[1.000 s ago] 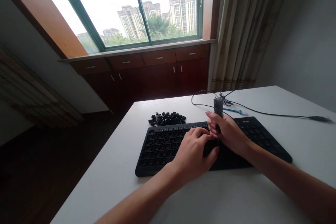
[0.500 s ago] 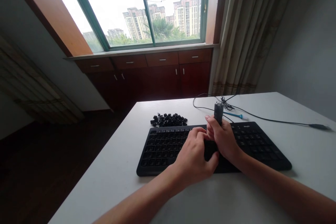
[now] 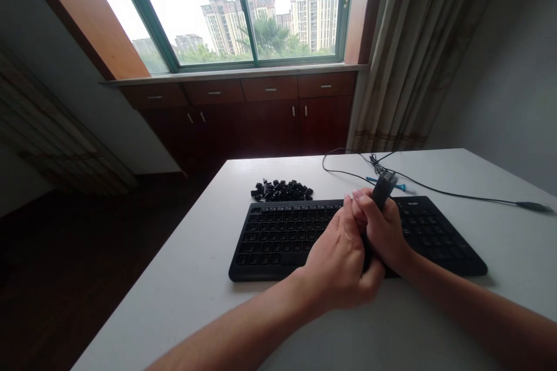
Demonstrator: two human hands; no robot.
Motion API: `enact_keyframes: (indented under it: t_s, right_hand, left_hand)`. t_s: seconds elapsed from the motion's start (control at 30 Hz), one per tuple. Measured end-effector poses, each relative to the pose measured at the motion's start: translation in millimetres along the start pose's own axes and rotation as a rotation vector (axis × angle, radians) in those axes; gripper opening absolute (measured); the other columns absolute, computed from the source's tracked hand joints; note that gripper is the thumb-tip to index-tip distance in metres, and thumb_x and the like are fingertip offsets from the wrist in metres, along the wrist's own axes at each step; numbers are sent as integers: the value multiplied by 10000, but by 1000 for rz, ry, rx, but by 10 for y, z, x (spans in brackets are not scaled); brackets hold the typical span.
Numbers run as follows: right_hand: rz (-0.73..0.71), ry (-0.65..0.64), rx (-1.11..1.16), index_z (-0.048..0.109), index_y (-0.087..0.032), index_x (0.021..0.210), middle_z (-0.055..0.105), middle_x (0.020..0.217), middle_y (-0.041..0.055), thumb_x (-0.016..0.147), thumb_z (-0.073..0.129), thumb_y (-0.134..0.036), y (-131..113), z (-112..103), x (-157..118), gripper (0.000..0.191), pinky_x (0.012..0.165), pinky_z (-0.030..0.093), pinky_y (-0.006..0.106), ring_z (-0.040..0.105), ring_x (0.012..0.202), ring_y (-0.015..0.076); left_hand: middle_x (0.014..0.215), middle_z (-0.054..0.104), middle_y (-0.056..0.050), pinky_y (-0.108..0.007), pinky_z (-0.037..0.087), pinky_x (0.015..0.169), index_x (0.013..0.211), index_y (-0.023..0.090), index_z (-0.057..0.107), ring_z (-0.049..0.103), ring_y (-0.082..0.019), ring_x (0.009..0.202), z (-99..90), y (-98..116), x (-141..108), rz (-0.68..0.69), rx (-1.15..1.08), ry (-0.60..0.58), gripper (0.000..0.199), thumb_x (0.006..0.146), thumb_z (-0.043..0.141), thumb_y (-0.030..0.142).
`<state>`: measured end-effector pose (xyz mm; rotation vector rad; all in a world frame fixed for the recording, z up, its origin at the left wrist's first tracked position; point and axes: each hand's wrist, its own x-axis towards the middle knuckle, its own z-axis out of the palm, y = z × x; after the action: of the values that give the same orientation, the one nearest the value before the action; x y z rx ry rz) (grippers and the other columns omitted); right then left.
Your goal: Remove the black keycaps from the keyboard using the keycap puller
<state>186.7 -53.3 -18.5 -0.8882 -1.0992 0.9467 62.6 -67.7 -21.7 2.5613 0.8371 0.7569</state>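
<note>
A black keyboard (image 3: 261, 269) lies flat on the white table, with many of its left-side keys off and bare square sockets showing. My right hand (image 3: 387, 239) is closed around a dark grey flat tool with a notched end (image 3: 383, 186), which tilts up to the right above the keyboard. My left hand (image 3: 337, 261) is curled against the right hand's fingers, over the keyboard's middle. Its fingertips are partly hidden, and I cannot make out what they hold. A heap of loose black keycaps (image 3: 282, 191) sits behind the keyboard's left half.
Behind my right hand lies a thin blue stick-like item (image 3: 402, 188). A black cable (image 3: 452, 197) loops across the back and right of the white table (image 3: 183, 278). Beyond the table are dark red cabinets (image 3: 261, 127) under a window, with a curtain (image 3: 391, 69) at the right.
The tool in my right hand has tipped from upright to leaning right. My left hand has shifted right and curled closer to the right hand. The camera view has moved slightly.
</note>
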Motion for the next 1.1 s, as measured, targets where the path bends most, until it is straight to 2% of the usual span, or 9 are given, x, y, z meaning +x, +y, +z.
enact_keyframes:
  t_s: [0.1,0.23,0.37,0.53,0.67,0.73,0.87,1.0,1.1]
  right_hand:
    - [-17,17,-16,444,-207,582,375,532,-56,961,635,-375,-12,5,-6,457,494,311,274,319,507,105]
    - [-40,34,-28,445,-209,579,390,533,-51,959,637,-370,-27,7,-2,455,521,337,283,338,516,111]
    - [-49,49,-48,434,-211,572,379,533,-48,968,623,-350,-62,16,-6,460,526,329,287,326,518,113]
    - [-90,31,-68,429,-213,563,373,533,-44,969,620,-370,-88,30,-31,475,506,309,288,314,506,110]
    - [-63,18,2,444,-209,565,379,525,-45,956,637,-373,-85,50,-15,465,489,317,273,324,491,101]
    - [-14,27,106,429,-211,560,358,506,-53,946,638,-369,-96,49,20,467,446,280,260,296,460,90]
    - [100,90,318,377,-218,552,291,485,-80,877,682,-317,-163,-9,133,457,375,173,237,207,413,68]
    - [115,172,382,352,-219,548,271,474,-92,828,701,-265,-225,-96,229,449,353,158,223,179,399,58]
    - [111,204,377,340,-221,542,266,463,-93,824,698,-261,-231,-121,255,458,345,162,220,178,391,57]
  left_hand:
    - [1668,66,-302,-584,230,1272,1561,-41,-140,82,-440,1557,49,-12,3,36,54,-1,1007,863,514,272]
    - [1644,107,-347,-608,245,1258,1552,-96,-63,117,-458,1547,86,-5,8,43,86,21,906,899,469,238]
    - [1632,152,-353,-628,279,1240,1553,-85,-51,130,-455,1546,102,4,1,58,59,67,868,909,456,200]
    - [1610,208,-356,-687,268,1212,1558,-30,-59,106,-467,1546,112,-17,-10,94,69,51,823,919,421,168]
    - [1618,228,-323,-592,321,1230,1564,-6,-32,205,-403,1545,85,-25,-13,23,-3,75,821,925,449,177]
    - [1602,288,-303,-557,354,1223,1569,9,48,288,-373,1520,56,-26,-16,-36,-17,77,761,948,450,192]
    - [1488,471,-251,-531,425,1179,1494,32,344,452,-359,1401,-13,-57,-23,-117,4,73,598,988,502,307]
    - [1384,568,-151,-466,490,1117,1266,143,625,536,-303,1300,-60,-127,-32,-119,-10,87,334,995,549,324]
    - [1281,631,-101,-440,527,1051,1124,199,704,594,-271,1200,-74,-160,-35,-94,-35,90,206,997,570,290]
